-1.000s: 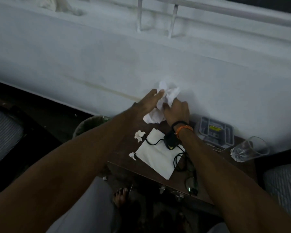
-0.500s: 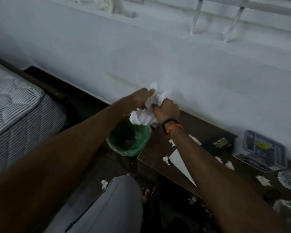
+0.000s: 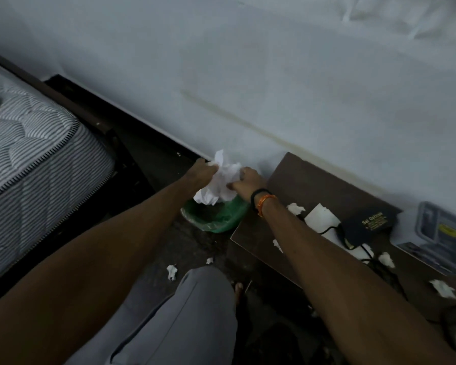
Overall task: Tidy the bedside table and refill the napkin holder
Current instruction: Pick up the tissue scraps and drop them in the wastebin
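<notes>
Head view: left hand and right hand squeezing crumpled napkin above green bin. Throwing-away step; next, probably letting go.

The dark bedside table carries torn tissue scraps, a black case, and possibly a charger cable.

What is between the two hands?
In the head view, a crumpled white napkin wad sits between the left hand and right hand, both pinching it just above the green bin.
</notes>
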Action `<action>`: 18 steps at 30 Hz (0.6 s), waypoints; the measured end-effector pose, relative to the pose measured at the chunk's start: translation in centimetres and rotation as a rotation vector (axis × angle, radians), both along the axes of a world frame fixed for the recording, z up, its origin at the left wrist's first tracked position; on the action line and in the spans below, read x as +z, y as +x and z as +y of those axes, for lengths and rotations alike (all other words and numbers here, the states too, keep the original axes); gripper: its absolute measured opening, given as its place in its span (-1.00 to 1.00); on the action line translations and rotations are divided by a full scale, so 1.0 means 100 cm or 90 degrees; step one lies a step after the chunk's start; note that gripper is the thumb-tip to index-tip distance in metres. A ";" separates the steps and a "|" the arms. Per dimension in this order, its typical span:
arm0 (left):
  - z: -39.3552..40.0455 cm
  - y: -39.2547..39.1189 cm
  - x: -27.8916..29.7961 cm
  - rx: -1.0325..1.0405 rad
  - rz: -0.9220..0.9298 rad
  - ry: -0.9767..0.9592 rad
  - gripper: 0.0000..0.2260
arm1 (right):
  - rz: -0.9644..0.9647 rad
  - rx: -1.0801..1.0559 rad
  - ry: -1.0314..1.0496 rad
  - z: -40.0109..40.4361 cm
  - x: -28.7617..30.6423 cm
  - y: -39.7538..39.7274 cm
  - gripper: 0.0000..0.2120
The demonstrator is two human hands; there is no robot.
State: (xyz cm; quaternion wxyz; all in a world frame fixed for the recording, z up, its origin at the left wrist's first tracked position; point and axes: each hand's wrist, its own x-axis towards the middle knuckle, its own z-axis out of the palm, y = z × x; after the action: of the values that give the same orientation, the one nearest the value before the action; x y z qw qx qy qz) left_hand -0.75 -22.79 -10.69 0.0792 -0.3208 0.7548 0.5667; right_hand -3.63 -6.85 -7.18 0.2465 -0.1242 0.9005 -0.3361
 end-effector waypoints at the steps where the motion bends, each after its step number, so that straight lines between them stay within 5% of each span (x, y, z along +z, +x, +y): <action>1: 0.001 0.003 0.001 0.013 -0.021 -0.023 -0.47 | 0.022 -0.002 -0.001 0.005 0.000 -0.001 -0.70; 6: 0.040 0.016 0.025 -0.147 0.005 -0.290 -0.68 | 0.137 -0.121 -0.071 0.057 0.008 -0.005 -0.76; 9: 0.078 0.015 0.036 -0.267 0.102 -0.299 -0.75 | 0.217 -0.173 -0.069 0.102 0.019 -0.004 -0.75; 18: 0.161 0.013 0.015 -0.596 0.216 -0.352 -0.42 | 0.280 -0.251 -0.023 0.219 0.023 0.031 -0.81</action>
State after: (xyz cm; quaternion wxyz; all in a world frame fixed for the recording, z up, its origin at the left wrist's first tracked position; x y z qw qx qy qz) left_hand 0.50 -6.70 -9.15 0.1127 0.1344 0.9389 0.2960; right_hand -0.58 15.08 -4.89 -0.0267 -0.0210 0.9330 -0.3583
